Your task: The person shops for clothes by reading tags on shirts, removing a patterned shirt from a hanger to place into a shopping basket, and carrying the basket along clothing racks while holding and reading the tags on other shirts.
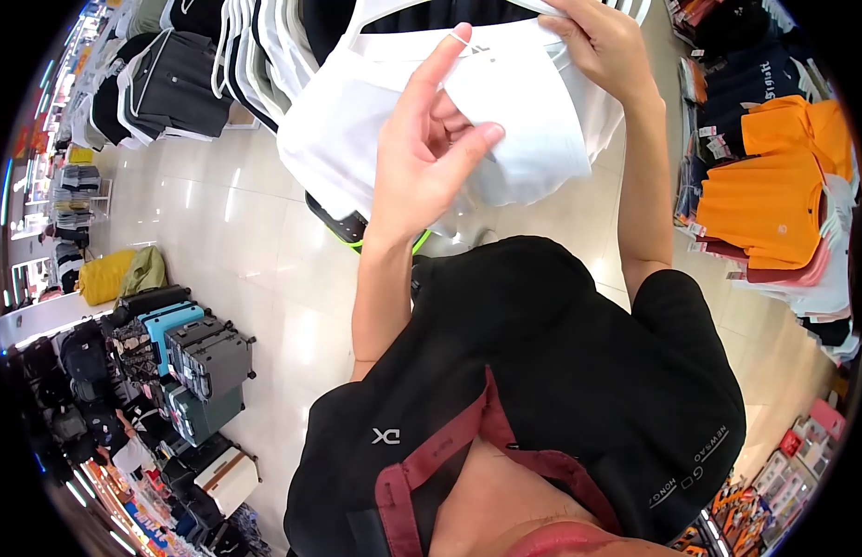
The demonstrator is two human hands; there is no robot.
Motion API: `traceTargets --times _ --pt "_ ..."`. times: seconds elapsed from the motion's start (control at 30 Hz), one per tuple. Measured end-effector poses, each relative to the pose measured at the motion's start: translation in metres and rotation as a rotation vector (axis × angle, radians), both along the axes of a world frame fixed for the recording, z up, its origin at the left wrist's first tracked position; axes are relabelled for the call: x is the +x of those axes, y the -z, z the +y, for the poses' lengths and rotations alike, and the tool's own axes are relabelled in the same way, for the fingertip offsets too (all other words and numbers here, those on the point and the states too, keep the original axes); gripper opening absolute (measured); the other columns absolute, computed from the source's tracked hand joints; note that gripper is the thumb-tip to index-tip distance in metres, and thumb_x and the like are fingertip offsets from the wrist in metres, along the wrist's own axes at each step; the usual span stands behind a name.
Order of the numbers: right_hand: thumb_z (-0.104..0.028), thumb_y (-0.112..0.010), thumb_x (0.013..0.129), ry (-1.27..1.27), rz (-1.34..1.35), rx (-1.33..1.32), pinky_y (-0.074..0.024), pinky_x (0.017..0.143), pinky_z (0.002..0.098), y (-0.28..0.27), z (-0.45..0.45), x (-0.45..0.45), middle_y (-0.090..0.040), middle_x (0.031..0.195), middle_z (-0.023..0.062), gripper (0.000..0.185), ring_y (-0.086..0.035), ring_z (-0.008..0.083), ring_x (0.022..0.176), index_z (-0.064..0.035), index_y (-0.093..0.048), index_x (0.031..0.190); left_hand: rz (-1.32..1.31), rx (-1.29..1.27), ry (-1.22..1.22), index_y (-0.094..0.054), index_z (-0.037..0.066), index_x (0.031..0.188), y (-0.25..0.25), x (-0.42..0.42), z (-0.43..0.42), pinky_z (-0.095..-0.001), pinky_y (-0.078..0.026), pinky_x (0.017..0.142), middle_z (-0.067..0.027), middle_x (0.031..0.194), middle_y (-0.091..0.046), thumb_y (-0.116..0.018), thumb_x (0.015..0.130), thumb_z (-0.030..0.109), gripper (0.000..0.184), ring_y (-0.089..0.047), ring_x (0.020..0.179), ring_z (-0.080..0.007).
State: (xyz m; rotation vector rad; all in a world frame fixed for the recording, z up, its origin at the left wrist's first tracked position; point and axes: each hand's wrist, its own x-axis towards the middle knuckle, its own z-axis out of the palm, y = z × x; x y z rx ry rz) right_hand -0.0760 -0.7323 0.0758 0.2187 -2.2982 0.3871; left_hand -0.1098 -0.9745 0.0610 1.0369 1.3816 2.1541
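A pair of white shorts (524,111), with a small grey mark on its waistband, is spread out in front of me on a white hanger (380,14). My right hand (603,46) is closed on the upper right corner of the waistband, near the hanger's end. My left hand (422,148) is at the middle of the shorts, index finger stretched up to the waistband and thumb stretched out over the cloth. Its other fingers are bent, partly hidden behind the thumb. More white cloth (334,121) hangs to the left, behind my left hand.
Several dark and white garments (264,56) hang on hangers at the upper left. Orange shirts (760,204) hang on the right. Suitcases (208,357) stand at the left on the shiny tiled floor (283,306). A green-edged dark object (347,227) is partly hidden below the white cloth.
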Motion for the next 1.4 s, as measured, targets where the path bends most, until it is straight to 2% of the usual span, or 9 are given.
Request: traceTargets --times 0.37,0.47,0.6,0.63,0.77,0.87,0.93,1.07,1.4 --pt "-0.016 -0.066 0.086 -0.008 0.015 -0.015 -0.0516 0.069 0.0374 0.005 0.015 -0.038 -0.068 0.087 0.0157 0.021 -0.066 0.0326 0.079 -0.002 -0.068 0.101 -0.595 0.017 -0.006 -0.04 0.0 0.134 0.058 -0.023 0.014 -0.0278 -0.05 0.069 -0.0123 0.098 -0.065 -0.056 0.086 0.004 0.05 -0.06 0.075 -0.0142" --pt "-0.017 -0.065 0.087 -0.019 0.017 -0.019 -0.0512 0.07 0.0378 0.003 0.012 -0.051 -0.068 0.087 0.0158 0.021 -0.066 0.0328 0.079 -0.0021 -0.068 0.102 -1.021 0.402 0.41 -0.047 -0.002 0.121 0.096 -0.036 0.012 -0.0284 -0.037 0.046 -0.0043 0.072 -0.044 -0.038 0.093 0.013 0.033 -0.041 0.053 -0.0132" --pt "-0.02 -0.064 0.088 -0.065 0.024 -0.037 -0.0506 0.072 0.039 0.008 0.018 -0.074 -0.068 0.087 0.0164 0.023 -0.065 0.0332 0.08 -0.0022 -0.068 0.101 -1.105 0.421 0.623 -0.044 -0.005 0.131 0.102 -0.032 0.023 -0.0274 -0.032 0.044 -0.0076 0.077 -0.041 -0.035 0.098 0.035 0.053 -0.035 0.052 -0.0138" --pt "-0.02 -0.064 0.088 -0.067 0.024 -0.033 -0.0506 0.072 0.039 0.01 0.022 -0.082 -0.068 0.087 0.0164 0.023 -0.065 0.0332 0.08 -0.0022 -0.068 0.101 -1.104 0.43 0.678 -0.041 -0.003 0.137 0.104 -0.032 0.025 -0.0284 -0.032 0.045 -0.0105 0.083 -0.045 -0.037 0.096 0.052 0.069 -0.035 0.055 -0.0147" --pt "-0.023 -0.063 0.089 -0.03 -0.056 0.029 -0.0503 0.072 0.0405 0.016 0.033 -0.101 -0.068 0.089 0.0169 0.025 -0.066 0.0331 0.081 -0.0035 -0.068 0.102 -1.051 0.521 0.797 -0.033 -0.001 0.144 0.101 -0.028 0.034 -0.0342 -0.044 0.057 -0.0179 0.1 -0.051 -0.043 0.093 0.055 0.077 -0.05 0.069 -0.0215" --pt "-0.024 -0.061 0.089 -0.029 -0.111 0.024 -0.0499 0.075 0.0412 0.025 0.036 -0.109 -0.069 0.091 0.0169 0.025 -0.066 0.033 0.085 -0.0045 -0.067 0.104 -1.055 0.504 0.707 -0.026 0.003 0.149 0.096 -0.021 0.033 -0.0491 -0.048 0.087 -0.0281 0.133 -0.045 -0.047 0.087 0.067 0.091 -0.056 0.107 -0.0333" --pt "-0.024 -0.061 0.089 -0.023 -0.128 0.034 -0.0497 0.076 0.0415 0.032 0.037 -0.109 -0.069 0.092 0.0169 0.025 -0.066 0.033 0.087 -0.0049 -0.067 0.105 -1.058 0.464 0.607 -0.028 0.009 0.149 0.093 -0.014 0.031 -0.0559 -0.034 0.106 -0.0263 0.149 -0.031 -0.041 0.083 0.079 0.098 -0.042 0.131 -0.0382" --pt "-0.023 -0.06 0.09 -0.027 -0.178 -0.01 -0.0496 0.079 0.0409 0.036 0.035 -0.109 -0.069 0.094 0.017 0.026 -0.065 0.0335 0.09 -0.0041 -0.067 0.106 -1.001 0.494 0.639 -0.022 0.008 0.151 0.099 -0.012 0.024 -0.0604 -0.026 0.11 -0.0263 0.152 -0.025 -0.046 0.084 0.074 0.097 -0.034 0.136 -0.0387" --pt "-0.023 -0.058 0.09 -0.017 -0.184 -0.003 -0.0499 0.082 0.0404 0.039 0.033 -0.104 -0.069 0.098 0.0167 0.027 -0.065 0.0336 0.094 -0.0024 -0.066 0.107 -0.934 0.443 0.549 -0.029 0.013 0.149 0.108 -0.01 0.018 -0.0511 -0.044 0.096 -0.0247 0.147 -0.034 -0.037 0.093 0.067 0.078 -0.051 0.121 -0.0352"
